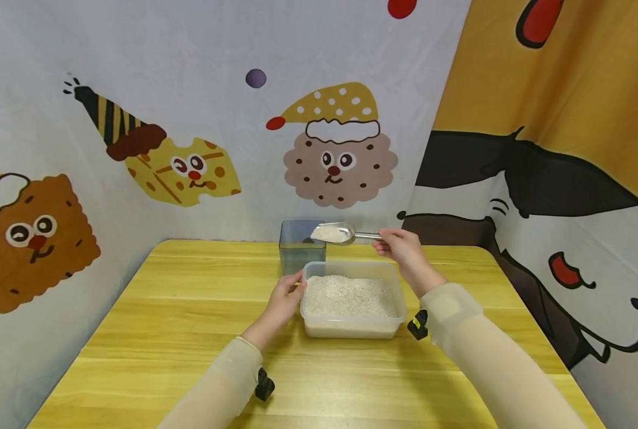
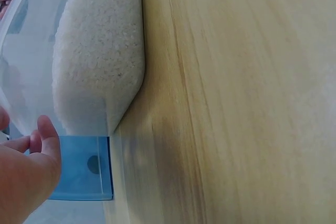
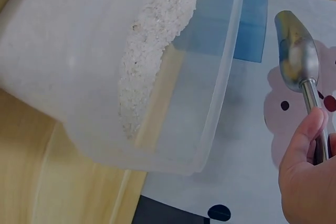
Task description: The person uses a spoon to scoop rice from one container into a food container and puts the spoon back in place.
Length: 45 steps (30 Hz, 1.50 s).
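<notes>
At the far middle of the table (image 1: pixel 190 333), the right hand (image 1: pixel 399 244) pinches a rice-filled metal scoop (image 1: pixel 334 233) above a blue box (image 1: pixel 300 245); the left hand (image 1: pixel 285 293), its grip relaxed, touches the rice tub (image 1: pixel 351 325).

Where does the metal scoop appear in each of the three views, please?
Head: the metal scoop is at centre, loaded with rice, held by the right hand above the blue container.
Left wrist: not in it.
Right wrist: upper right, seen from beneath, handle pinched by the same hand.
Shared landmark: the clear tub of rice.
</notes>
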Each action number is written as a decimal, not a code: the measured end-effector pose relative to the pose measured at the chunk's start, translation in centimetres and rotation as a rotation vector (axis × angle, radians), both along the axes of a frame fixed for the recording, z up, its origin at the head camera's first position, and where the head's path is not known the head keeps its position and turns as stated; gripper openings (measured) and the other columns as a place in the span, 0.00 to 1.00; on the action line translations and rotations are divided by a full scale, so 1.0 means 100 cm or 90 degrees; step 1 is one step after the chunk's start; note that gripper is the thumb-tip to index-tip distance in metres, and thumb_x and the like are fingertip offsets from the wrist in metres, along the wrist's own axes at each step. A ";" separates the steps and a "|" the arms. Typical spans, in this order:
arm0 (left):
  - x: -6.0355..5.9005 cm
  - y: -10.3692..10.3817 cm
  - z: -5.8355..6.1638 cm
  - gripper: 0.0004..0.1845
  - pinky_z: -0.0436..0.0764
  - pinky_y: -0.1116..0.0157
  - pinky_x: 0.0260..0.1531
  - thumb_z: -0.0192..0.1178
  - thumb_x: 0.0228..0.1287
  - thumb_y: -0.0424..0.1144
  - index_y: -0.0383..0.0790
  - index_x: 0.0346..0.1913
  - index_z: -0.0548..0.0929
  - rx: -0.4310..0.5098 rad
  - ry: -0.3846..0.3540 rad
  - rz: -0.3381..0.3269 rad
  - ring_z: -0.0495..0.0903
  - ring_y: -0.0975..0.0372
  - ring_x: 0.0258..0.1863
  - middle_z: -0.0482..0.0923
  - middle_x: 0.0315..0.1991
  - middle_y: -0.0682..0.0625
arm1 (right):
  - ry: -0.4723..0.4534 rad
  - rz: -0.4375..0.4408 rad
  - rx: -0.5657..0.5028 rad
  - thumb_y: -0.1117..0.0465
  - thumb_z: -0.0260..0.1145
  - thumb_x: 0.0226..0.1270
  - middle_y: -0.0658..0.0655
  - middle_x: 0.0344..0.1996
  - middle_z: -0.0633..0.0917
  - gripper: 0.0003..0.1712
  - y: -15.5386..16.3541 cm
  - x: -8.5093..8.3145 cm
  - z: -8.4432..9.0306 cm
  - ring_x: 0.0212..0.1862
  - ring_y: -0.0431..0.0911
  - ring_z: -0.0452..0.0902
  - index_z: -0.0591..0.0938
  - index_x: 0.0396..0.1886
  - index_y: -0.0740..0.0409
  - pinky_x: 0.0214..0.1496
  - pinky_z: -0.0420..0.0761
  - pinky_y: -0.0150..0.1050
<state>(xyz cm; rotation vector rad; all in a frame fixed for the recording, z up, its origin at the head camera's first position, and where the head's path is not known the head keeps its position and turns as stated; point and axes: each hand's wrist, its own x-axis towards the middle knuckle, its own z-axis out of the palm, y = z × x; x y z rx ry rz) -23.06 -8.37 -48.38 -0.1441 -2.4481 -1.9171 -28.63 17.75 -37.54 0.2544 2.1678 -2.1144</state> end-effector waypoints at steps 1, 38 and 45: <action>0.000 0.000 0.000 0.22 0.76 0.62 0.47 0.51 0.70 0.33 0.32 0.65 0.70 0.000 0.002 0.001 0.74 0.49 0.50 0.71 0.54 0.37 | 0.003 0.001 0.011 0.59 0.54 0.73 0.47 0.24 0.83 0.22 -0.001 -0.001 0.000 0.28 0.36 0.80 0.74 0.58 0.70 0.37 0.81 0.30; 0.020 0.002 0.034 0.23 0.76 0.59 0.49 0.49 0.70 0.30 0.22 0.64 0.65 0.009 -0.003 -0.020 0.73 0.44 0.51 0.69 0.53 0.30 | 0.257 0.031 0.297 0.58 0.60 0.69 0.65 0.34 0.85 0.14 -0.039 0.000 0.011 0.38 0.56 0.82 0.82 0.46 0.64 0.39 0.83 0.41; 0.021 0.002 0.035 0.22 0.76 0.57 0.49 0.50 0.70 0.30 0.21 0.64 0.65 0.010 0.004 -0.020 0.74 0.43 0.50 0.69 0.52 0.30 | 0.273 0.032 0.357 0.56 0.59 0.70 0.60 0.32 0.85 0.14 -0.041 0.002 0.009 0.36 0.52 0.82 0.83 0.45 0.59 0.35 0.81 0.38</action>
